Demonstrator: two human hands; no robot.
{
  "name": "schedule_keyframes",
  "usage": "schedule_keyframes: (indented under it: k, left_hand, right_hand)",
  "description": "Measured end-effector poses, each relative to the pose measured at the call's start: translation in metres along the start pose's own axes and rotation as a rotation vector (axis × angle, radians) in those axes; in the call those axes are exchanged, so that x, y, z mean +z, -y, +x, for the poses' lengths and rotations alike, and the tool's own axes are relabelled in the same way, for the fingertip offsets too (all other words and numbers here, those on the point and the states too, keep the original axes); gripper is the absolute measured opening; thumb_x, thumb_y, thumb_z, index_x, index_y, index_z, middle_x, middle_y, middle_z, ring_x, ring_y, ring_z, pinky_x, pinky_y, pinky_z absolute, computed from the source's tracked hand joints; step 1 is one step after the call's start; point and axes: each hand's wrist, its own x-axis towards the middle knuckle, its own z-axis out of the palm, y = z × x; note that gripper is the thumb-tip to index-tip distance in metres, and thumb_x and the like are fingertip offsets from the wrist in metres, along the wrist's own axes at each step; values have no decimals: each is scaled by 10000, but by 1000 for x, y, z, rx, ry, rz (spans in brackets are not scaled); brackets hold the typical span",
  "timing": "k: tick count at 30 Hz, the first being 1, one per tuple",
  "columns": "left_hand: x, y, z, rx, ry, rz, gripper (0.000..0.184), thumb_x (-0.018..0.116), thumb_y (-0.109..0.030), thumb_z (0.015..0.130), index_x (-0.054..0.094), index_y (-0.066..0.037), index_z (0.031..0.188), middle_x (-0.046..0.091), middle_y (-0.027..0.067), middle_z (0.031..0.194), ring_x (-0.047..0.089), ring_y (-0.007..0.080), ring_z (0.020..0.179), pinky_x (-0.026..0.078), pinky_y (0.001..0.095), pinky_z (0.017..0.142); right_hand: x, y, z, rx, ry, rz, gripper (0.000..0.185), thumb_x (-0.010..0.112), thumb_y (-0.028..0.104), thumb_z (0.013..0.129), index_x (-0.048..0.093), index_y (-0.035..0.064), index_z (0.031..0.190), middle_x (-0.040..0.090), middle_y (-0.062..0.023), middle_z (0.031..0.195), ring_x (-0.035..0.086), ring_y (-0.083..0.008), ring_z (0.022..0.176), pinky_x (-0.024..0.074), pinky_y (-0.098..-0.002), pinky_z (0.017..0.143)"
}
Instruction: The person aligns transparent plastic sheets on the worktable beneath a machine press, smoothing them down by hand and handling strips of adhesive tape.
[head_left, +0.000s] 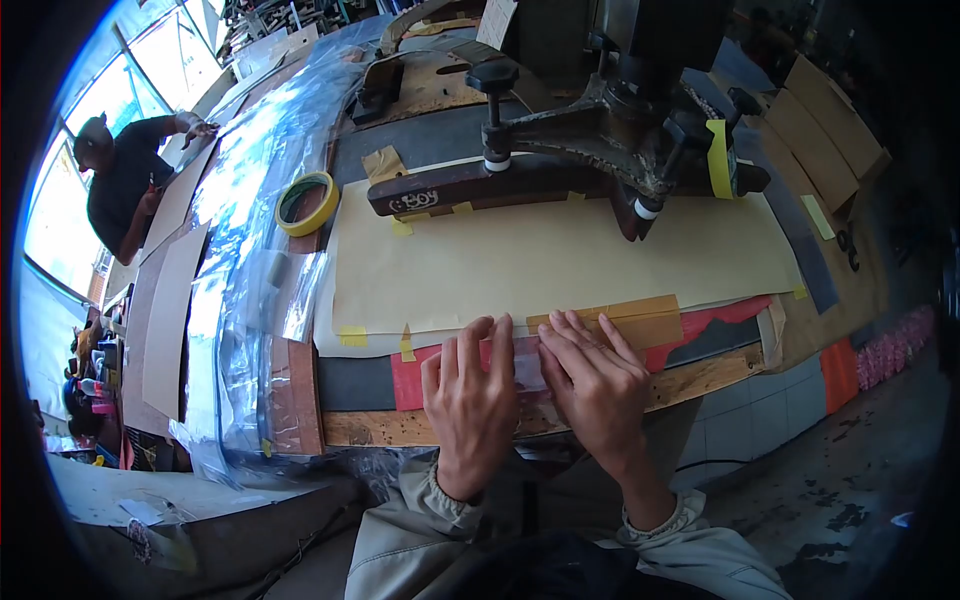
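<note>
My left hand (468, 405) is at the front edge of the cream sheet (440, 275), its fingers bent and its inner side at a small piece of clear plastic (528, 371). The other edge of that plastic meets my right hand (597, 395), closed around it at the thumb side. My right fingertips reach over a brown folded card strip (640, 318). Red material (408, 382) shows from under the cream sheet, on a dark mat (345, 397). Parts of the fingers' undersides are hidden.
A black metal machine arm (600, 130) with a dark bar (400, 196) stands over the sheet. Yellow tape roll (330, 217), clear plastic film (235, 250) and cardboard pieces (172, 330) are at the left. Scissors (848, 248) and cardboard box (825, 130) lie right. Another person (130, 180) stands far left.
</note>
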Motion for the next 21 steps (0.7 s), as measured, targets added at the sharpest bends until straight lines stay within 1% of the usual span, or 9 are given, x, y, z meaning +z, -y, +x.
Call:
schedule_keyframes:
  k: [5, 7, 13, 16, 19, 21]
  left_hand:
    - [-1, -2, 1, -43, 8, 26, 398, 585, -40, 726, 602, -11, 1123, 585, 74, 1091, 588, 204, 952, 441, 331, 764]
    - [-1, -2, 0, -42, 36, 19, 400, 586, -40, 724, 601, -10, 1123, 589, 69, 1096, 590, 203, 952, 448, 327, 760]
    - [1, -1, -1, -2, 4, 37, 342, 592, -47, 729, 612, -20, 1070, 605, 57, 1081, 601, 206, 923, 477, 307, 724]
    - [3, 0, 1, -9, -19, 10, 278, 579, -58, 767, 601, -32, 1043, 613, 63, 1045, 604, 213, 898, 479, 312, 708]
    - [-2, -1, 4, -76, -32, -110, 198, 563, -60, 812, 580, -44, 1008, 614, 70, 983, 603, 217, 878, 478, 324, 691]
    - [-1, 0, 1, -91, -7, -146, 175, 584, -51, 817, 564, -43, 991, 606, 78, 952, 599, 227, 880, 473, 337, 691]
  right_hand:
    - [0, 0, 0, 3, 1, 13, 192, 627, 127, 853, 679, 15, 1000, 680, -139, 1052, 638, -248, 1050, 473, -403, 949]
    - [0, 0, 1, 1, 0, 11, 193, 625, 128, 855, 678, 14, 1001, 681, -139, 1052, 638, -246, 1052, 482, -397, 938]
    - [0, 0, 0, 0, 1, 9, 197, 619, 127, 856, 677, 15, 1008, 678, -138, 1062, 636, -247, 1057, 484, -392, 939]
    - [0, 0, -1, 0, 6, 10, 200, 621, 122, 850, 676, 17, 1012, 674, -139, 1074, 632, -248, 1064, 482, -393, 944]
    - [0, 0, -1, 2, 4, 9, 201, 625, 117, 843, 676, 22, 1013, 669, -137, 1088, 627, -249, 1073, 479, -397, 949]
    - [1, -1, -1, 2, -1, 14, 204, 634, 114, 835, 677, 25, 1013, 662, -135, 1108, 619, -250, 1090, 473, -403, 956]
